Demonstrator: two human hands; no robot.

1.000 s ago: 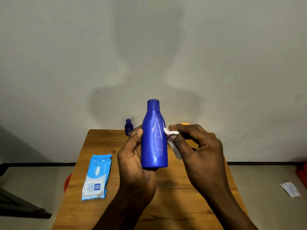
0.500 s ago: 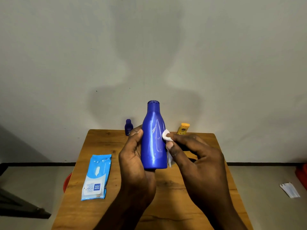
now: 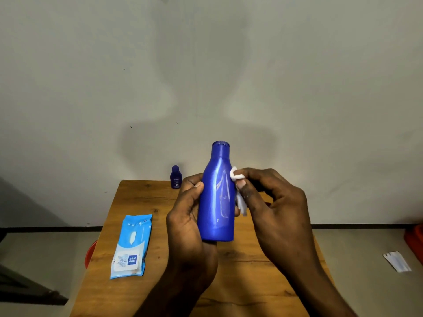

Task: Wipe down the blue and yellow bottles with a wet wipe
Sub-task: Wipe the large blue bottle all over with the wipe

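While the left hand [image 3: 190, 216] grips the large blue bottle [image 3: 217, 197] from its left side, thumb on the near face and fingers curled round the far side, the bottle stands upright above the middle of the wooden table [image 3: 160, 291], clear of the surface. Its cap points up toward the wall [image 3: 91, 76], and a glossy wet streak runs down its near face.

At the bottle's right shoulder, the right hand [image 3: 274, 202] pinches a folded white wet wipe [image 3: 237, 176] between thumb and fingertips. The wipe touches the bottle's right edge. A loose tail of the wipe hangs down beside the bottle's right side, between the bottle and the right palm.

A small dark blue bottle [image 3: 175, 177] stands upright at the far edge of the table, left of the held bottle and near the wall. The yellow bottle does not show in the head view.

A light blue pack of wet wipes [image 3: 131, 245] lies flat on the left part of the table, its long side running near to far, its labelled flap at the near end. Part of a red object [image 3: 90, 252] shows below the table's left edge; its type cannot be determined.

On the floor to the right of the table lies a small white packet [image 3: 397, 261]. Another red object [image 3: 415, 243] sits at the right frame edge.
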